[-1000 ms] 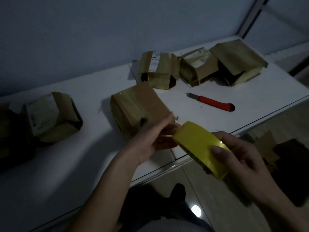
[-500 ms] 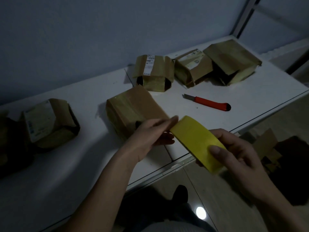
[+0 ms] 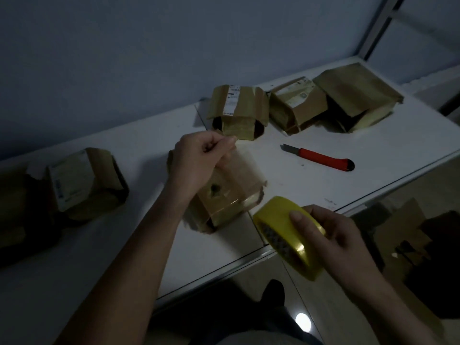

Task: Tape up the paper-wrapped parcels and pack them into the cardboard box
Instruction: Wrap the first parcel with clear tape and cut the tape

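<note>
My right hand grips a yellow tape roll just past the table's front edge. My left hand pinches the free end of the clear tape strip, which is stretched from the roll over the brown paper-wrapped parcel in front of me. Three more paper parcels stand at the back: one with a white label, one beside it, and a larger one. Another parcel sits at the left.
A red-handled utility knife lies on the white table to the right of the centre parcel. Dark cardboard sits at the far left edge. Cardboard pieces lie on the floor at right. A wall stands behind the table.
My left hand has pulled the tape end away from the roll, up and back over the centre parcel. The roll in my right hand has dropped lower, toward the table's edge.
</note>
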